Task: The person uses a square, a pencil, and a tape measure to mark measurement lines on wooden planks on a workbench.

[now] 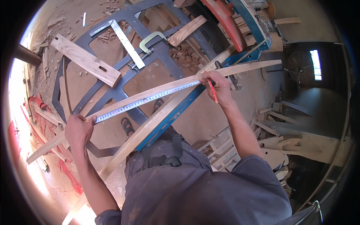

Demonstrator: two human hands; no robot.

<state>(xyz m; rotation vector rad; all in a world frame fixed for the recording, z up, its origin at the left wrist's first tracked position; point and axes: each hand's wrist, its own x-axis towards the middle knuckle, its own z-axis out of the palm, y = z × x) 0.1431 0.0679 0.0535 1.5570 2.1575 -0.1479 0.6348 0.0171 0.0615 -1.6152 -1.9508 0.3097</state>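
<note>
A white tape measure blade (146,99) is stretched along a long wooden strip (168,84) above a dark metal frame. My left hand (80,129) pinches the strip and the blade near the blade's lower left part; whether the tape case is inside that hand cannot be seen. My right hand (216,85) holds the blade's other end against the strip, with a red pencil (212,91) between its fingers. Beneath the strip, a wooden beam (149,126) with a blue edge runs slantwise in front of my waist.
On the metal frame (112,59) lie a mortised board (87,60), a metal try square (126,43), a green C-clamp (150,42) and a short wood piece (188,30). Offcuts (185,56) are strewn beneath. A red and blue machine (229,25) stands at upper right.
</note>
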